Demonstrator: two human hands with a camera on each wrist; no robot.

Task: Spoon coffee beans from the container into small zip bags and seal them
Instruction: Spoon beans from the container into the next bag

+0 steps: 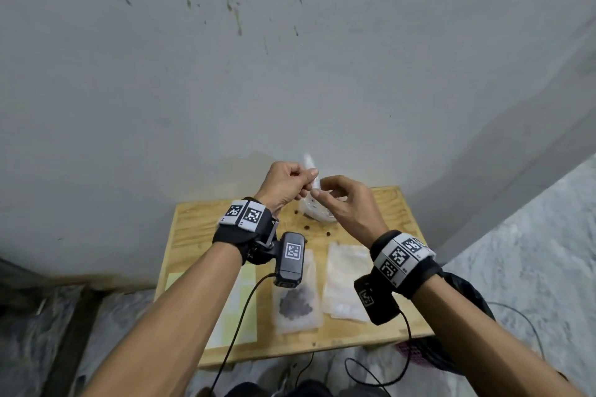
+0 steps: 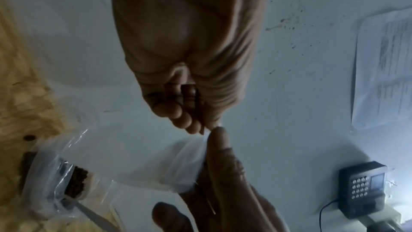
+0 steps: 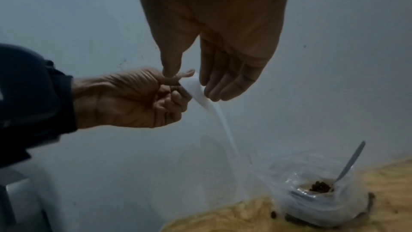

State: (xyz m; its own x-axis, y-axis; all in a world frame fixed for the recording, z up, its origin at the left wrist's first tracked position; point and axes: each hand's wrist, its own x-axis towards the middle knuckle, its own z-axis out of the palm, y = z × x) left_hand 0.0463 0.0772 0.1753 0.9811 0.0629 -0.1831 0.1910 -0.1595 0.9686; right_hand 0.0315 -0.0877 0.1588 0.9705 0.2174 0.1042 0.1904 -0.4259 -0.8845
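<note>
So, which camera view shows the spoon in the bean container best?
The right wrist view: the spoon stands clear, its handle leaning up out of the container with its bowl among the beans. The left wrist view shows only part of the handle at the bottom edge. In the head view the hands hide it.

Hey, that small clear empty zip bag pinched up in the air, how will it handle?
The small clear empty zip bag looks floppy: it droops in a curve below the left hand. Probably very light, since a fingertip pinch holds it. The right hand may find the thin film slippery.
</note>
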